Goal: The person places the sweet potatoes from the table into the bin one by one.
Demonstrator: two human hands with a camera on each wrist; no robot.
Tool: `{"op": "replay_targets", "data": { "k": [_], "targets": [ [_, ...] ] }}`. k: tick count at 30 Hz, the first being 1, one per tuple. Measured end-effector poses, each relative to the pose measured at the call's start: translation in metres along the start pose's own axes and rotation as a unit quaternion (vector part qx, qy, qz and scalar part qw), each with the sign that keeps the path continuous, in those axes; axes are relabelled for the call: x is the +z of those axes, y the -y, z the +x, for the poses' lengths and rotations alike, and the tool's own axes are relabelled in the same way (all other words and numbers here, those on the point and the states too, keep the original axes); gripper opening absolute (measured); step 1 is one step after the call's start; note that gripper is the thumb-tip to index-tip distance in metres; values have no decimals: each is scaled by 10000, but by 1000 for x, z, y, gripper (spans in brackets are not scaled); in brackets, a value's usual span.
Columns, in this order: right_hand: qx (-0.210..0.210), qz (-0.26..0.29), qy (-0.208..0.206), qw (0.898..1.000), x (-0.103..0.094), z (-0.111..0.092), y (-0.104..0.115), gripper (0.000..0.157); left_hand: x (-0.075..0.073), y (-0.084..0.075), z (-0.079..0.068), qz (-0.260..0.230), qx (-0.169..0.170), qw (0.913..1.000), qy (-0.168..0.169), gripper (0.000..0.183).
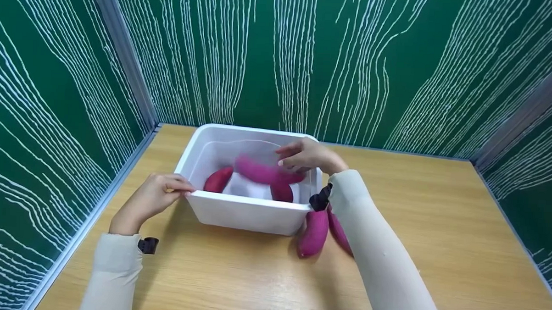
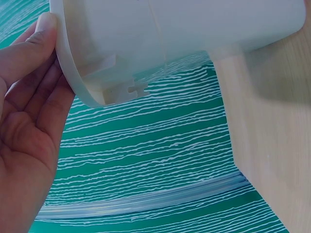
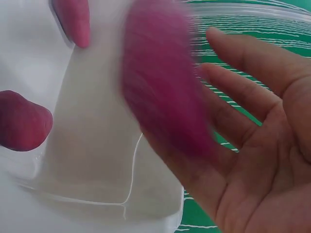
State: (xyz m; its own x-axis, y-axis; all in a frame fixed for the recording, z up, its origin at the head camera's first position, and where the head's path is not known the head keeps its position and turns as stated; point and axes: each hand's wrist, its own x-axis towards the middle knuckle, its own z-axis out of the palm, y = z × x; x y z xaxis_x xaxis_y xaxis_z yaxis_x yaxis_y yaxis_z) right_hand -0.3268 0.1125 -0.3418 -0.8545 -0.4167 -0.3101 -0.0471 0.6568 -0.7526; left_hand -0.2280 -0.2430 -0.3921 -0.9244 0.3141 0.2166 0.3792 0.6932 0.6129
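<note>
My left hand [image 1: 157, 194] pinches the near-left rim of a white plastic bin [image 1: 251, 214]; the left wrist view shows the thumb [image 2: 46, 26] against that rim. Over the bin's right side is my right hand [image 1: 310, 155], its fingers spread and loosely bent. Beside those fingers a purple sweet potato [image 3: 160, 77], blurred by motion, is in the air over the bin, not gripped. Inside the bin lie a dark red sweet potato [image 1: 218, 179] on the left and another [image 1: 281, 192] nearer the middle, partly covered by the blurred one.
Two more sweet potatoes lie on the wooden table [image 1: 235, 273] by the bin's near-right corner: one [image 1: 313, 234] in plain sight, the other [image 1: 340, 233] partly behind my right sleeve. Green walls [image 1: 352, 84] with white lines and metal framing [image 1: 128, 58] enclose the table.
</note>
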Motion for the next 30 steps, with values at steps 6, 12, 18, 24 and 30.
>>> {"op": "replay_targets", "data": {
  "k": [6, 12, 18, 24, 30],
  "targets": [
    [-1, 109, 121, 9999, 1, -2, 0, 43, 0, -1, 0, 15, -86, 10000, 8, 22],
    [41, 175, 167, 9997, 0, -4, 0, 43, 1, 0, 1, 98, 93, 9999, -92, 21],
    [42, 169, 161, 9997, -1, -4, -1, 43, 2, 0, 2, 114, 99, 9999, -67, 20],
    [9, 201, 174, 9996, 0, -5, -2, 44, 2, 1, 1, 67, 129, 9999, -44, 21],
    [57, 215, 101, 9997, -1, -6, -2, 45, 2, 0, 1, 31, 94, 9999, -24, 22]
  ]
}}
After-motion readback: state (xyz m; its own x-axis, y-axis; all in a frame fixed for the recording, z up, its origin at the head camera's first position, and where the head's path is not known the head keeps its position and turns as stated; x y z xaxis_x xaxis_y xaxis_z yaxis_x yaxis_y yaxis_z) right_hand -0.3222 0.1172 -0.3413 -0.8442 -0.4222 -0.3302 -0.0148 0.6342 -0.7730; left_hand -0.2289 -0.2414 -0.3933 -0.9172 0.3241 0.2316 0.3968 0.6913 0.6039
